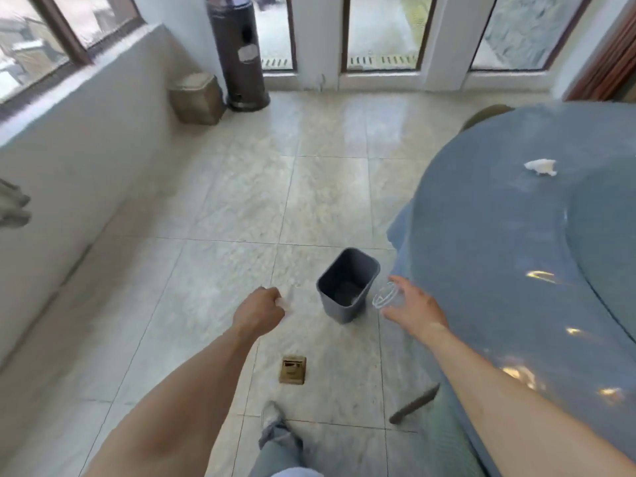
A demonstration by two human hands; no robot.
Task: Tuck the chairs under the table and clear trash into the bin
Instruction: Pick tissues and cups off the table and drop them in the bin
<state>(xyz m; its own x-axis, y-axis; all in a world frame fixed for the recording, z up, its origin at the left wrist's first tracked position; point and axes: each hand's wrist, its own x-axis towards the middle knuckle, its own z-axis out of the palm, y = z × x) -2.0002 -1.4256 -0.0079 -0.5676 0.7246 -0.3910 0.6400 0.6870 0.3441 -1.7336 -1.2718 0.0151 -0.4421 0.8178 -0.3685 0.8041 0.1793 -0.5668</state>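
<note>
A small grey bin [347, 285] stands open on the tiled floor beside the round table [499, 256], which has a blue cloth under a clear cover. My left hand [260, 311] hovers left of the bin, fist closed on a bit of white tissue [284, 302]. Just right of the bin's rim, my right hand [411, 309] holds a clear plastic cup [385, 296] tilted on its side. A crumpled white tissue [540, 166] lies on the table farther back. A chair back [485, 115] peeks out behind the table, and a chair leg [414, 404] sticks out from under the cloth near me.
A tan lidded bin [198, 98] and a tall dark patio heater [239, 53] stand by the glass doors at the back. A low wall with windows runs along the left. A brass floor socket [292, 370] sits in the tile near my foot [272, 413].
</note>
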